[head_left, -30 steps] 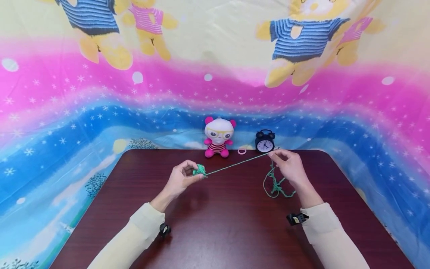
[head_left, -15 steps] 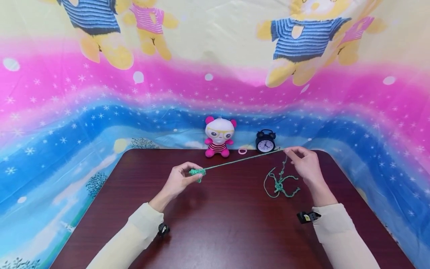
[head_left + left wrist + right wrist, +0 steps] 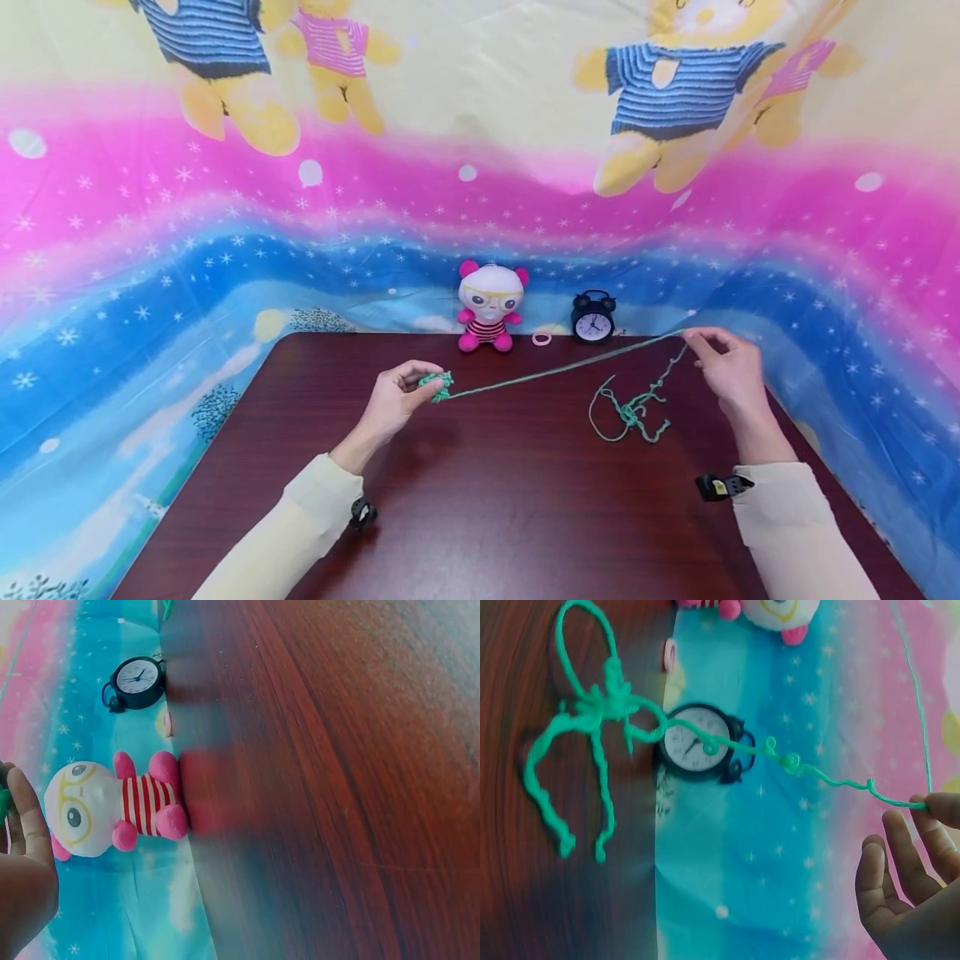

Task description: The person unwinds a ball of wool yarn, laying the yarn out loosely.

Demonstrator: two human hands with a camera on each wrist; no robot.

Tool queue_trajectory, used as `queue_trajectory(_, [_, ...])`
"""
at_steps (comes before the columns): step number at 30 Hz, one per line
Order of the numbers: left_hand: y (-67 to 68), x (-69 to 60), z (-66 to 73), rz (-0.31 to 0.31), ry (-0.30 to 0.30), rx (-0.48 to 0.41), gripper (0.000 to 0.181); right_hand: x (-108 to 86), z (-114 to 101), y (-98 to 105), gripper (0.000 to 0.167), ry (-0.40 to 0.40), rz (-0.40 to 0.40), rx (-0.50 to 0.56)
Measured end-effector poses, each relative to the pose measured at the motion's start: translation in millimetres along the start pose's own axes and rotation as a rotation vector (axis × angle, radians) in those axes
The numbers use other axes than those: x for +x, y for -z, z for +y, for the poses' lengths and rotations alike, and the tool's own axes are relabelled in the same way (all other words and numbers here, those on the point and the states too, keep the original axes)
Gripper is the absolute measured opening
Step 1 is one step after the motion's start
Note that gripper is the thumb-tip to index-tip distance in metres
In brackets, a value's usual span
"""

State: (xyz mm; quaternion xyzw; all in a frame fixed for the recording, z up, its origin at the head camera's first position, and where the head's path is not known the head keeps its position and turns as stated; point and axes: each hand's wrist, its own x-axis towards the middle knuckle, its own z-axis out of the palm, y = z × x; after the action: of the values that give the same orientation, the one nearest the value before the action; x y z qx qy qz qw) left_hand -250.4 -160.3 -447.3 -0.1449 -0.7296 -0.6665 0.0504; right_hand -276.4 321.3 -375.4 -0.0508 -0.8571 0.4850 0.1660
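Note:
My left hand (image 3: 390,403) pinches a small wound bundle of green yarn (image 3: 437,386) between thumb and fingers, above the left half of the table. From that bundle a strand (image 3: 555,374) runs up and right to my right hand (image 3: 731,368), which pinches it between thumb and forefinger. In the right wrist view, the right hand's other fingers (image 3: 907,855) are spread and loosely bent. Below its pinch the yarn continues, kinked and knotted, to a loose tangle (image 3: 632,412) with loops and free ends. The left wrist view shows only part of the left hand (image 3: 26,855).
A panda plush toy (image 3: 491,304) in a striped top sits at the back of the dark wooden table (image 3: 480,500). To its right are a pink ring (image 3: 542,339) and a black alarm clock (image 3: 593,317). A printed cloth (image 3: 465,208) hangs behind the table.
My right hand has moved steadily right, lengthening the strand between the hands, which now sags slightly. The bundle has turned in my left hand, which has barely shifted. The tangle's upper part stretches further right.

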Motion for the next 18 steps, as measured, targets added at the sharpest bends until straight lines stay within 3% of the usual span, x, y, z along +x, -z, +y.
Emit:
queue_trajectory(8, [0.3, 0.4, -2.2, -0.028, 0.003, -0.017, 0.033, 10.7, 14.3, 24.7, 0.034, -0.043, 0.069, 0.094])
queue_trajectory(18, [1.2, 0.0, -4.3, -0.125, 0.032, 0.018, 0.045, 17.6, 24.5, 50.2, 0.016, -0.12, 0.146, 0.179])
